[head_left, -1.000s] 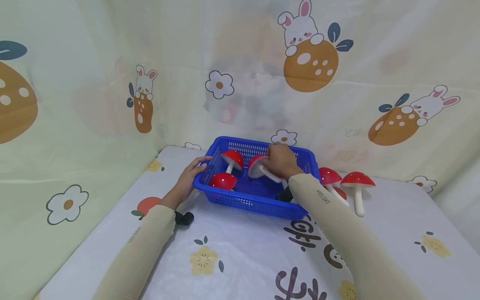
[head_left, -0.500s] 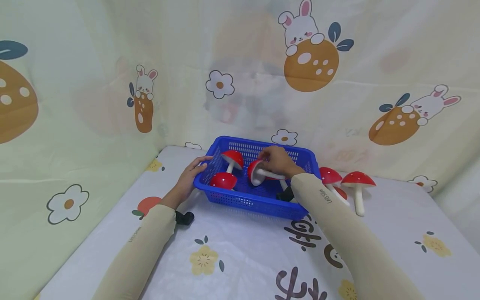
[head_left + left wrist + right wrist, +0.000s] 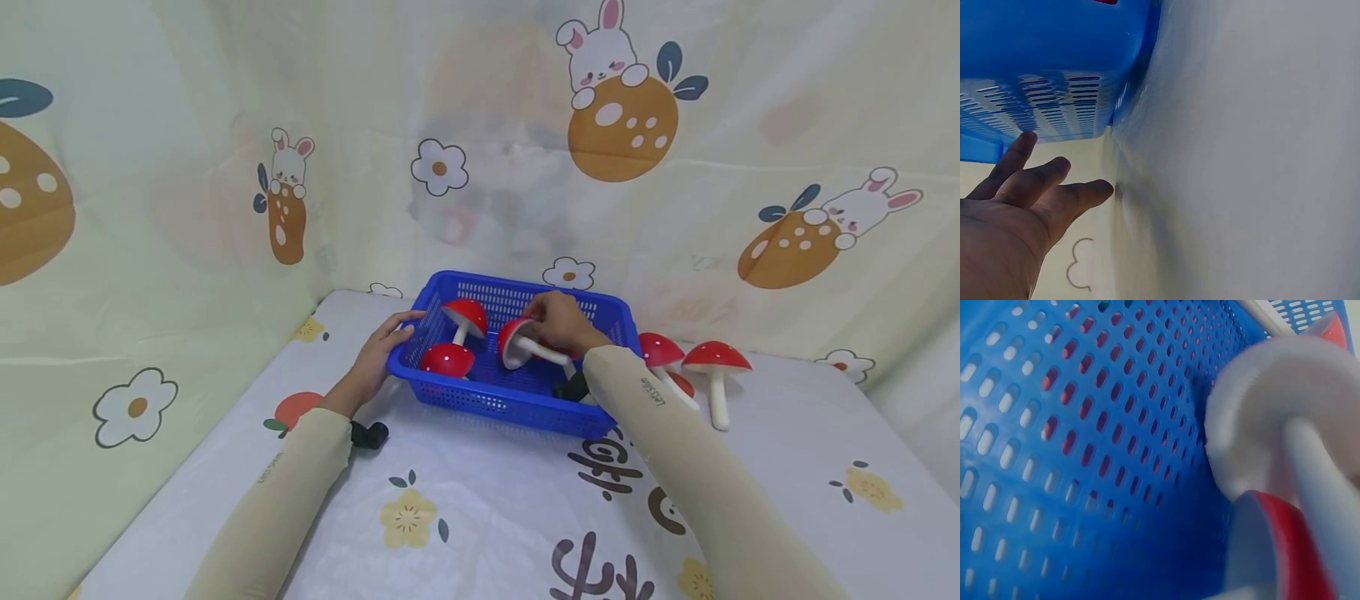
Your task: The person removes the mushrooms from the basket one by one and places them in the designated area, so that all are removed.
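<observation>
A blue perforated basket (image 3: 501,397) stands on the printed sheet. My left hand (image 3: 381,342) lies with straight fingers against its left rim; in the left wrist view the hand (image 3: 1035,194) reaches up to the basket wall (image 3: 1054,69). My right hand (image 3: 558,321) is inside the basket, its fingertips resting on the top edge of a red-capped mushroom (image 3: 516,343) that lies on its side, stem running under my wrist. The right wrist view shows that mushroom's white underside (image 3: 1260,419) and stem, with no finger around them. Two more mushrooms (image 3: 465,317) (image 3: 446,361) sit in the basket's left half.
Just right of the basket stand two red mushrooms (image 3: 716,360) (image 3: 658,350), with a third (image 3: 681,385) lying between them. Patterned fabric walls close in at the back and both sides. Printed sheet (image 3: 480,517) stretches in front of the basket. A red cap (image 3: 1285,550) lies close under my right wrist.
My right hand gripped the mushroom a second ago; it has since lowered it onto its side in the basket and loosened, fingers now only at the cap's edge. The left hand has stayed put.
</observation>
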`<state>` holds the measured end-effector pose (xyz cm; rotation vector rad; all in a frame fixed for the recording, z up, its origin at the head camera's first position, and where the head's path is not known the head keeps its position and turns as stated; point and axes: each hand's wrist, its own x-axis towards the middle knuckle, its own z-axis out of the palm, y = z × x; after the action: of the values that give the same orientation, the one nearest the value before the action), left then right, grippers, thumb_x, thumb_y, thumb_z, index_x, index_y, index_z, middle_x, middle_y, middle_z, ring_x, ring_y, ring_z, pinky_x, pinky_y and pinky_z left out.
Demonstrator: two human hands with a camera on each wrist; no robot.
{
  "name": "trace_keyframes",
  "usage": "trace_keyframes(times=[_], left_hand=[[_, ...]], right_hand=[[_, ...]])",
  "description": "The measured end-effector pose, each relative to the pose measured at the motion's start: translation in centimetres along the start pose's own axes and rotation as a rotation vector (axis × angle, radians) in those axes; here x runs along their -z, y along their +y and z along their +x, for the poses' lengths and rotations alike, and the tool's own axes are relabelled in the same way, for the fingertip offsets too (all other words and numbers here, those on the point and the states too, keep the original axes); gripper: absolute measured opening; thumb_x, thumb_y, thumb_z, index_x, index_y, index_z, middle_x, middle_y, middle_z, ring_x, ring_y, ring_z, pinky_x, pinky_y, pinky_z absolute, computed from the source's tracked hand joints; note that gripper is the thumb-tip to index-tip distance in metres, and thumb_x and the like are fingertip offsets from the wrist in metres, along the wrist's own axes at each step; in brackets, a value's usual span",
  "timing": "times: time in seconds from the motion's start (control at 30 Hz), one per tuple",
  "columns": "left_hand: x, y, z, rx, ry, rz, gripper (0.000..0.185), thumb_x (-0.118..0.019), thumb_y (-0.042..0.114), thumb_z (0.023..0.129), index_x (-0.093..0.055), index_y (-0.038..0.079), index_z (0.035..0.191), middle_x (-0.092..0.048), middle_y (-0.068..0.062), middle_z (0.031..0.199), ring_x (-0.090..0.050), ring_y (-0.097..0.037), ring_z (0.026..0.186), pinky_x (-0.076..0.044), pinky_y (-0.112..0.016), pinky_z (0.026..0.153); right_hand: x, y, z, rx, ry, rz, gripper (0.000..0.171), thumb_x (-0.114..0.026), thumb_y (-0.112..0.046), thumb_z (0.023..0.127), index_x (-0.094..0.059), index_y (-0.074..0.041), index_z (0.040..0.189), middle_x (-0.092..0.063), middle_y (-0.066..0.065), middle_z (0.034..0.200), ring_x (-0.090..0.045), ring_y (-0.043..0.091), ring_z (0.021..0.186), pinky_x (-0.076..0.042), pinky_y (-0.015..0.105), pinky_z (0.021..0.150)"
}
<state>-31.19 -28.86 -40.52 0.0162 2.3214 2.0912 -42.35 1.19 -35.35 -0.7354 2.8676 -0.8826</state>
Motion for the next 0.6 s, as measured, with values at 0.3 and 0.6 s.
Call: trace_keyframes(times=[0.3, 0.6], left_hand=[[0.02, 0.10, -0.12, -0.003, -0.002, 0.000, 0.043, -0.043, 0.039, 0.103, -0.045, 0.031, 0.144, -0.026, -0.006, 0.162, -0.033, -0.038, 0.146, -0.042, -0.053, 0.109], [0.11, -0.03, -0.02, -0.002, 0.001, 0.000, 0.042, -0.043, 0.039, 0.103, -0.045, 0.032, 0.144, -0.027, -0.005, 0.161, -0.034, -0.038, 0.145, -0.043, -0.053, 0.108]], right_hand=[[-0.10, 0.62, 0.28, -0.089, 0.018, -0.058, 0.016, -0.063, -0.003, 0.088, -0.066, -0.006, 0.103, -0.069, 0.014, 0.108, -0.064, 0.028, 0.096, -0.055, 0.043, 0.089], [-0.16, 0.32, 0.21, -0.062, 0.120, -0.047, 0.011, -0.071, -0.017, 0.089, -0.072, -0.007, 0.093, -0.072, 0.010, 0.093, -0.067, 0.023, 0.083, -0.058, 0.036, 0.073]])
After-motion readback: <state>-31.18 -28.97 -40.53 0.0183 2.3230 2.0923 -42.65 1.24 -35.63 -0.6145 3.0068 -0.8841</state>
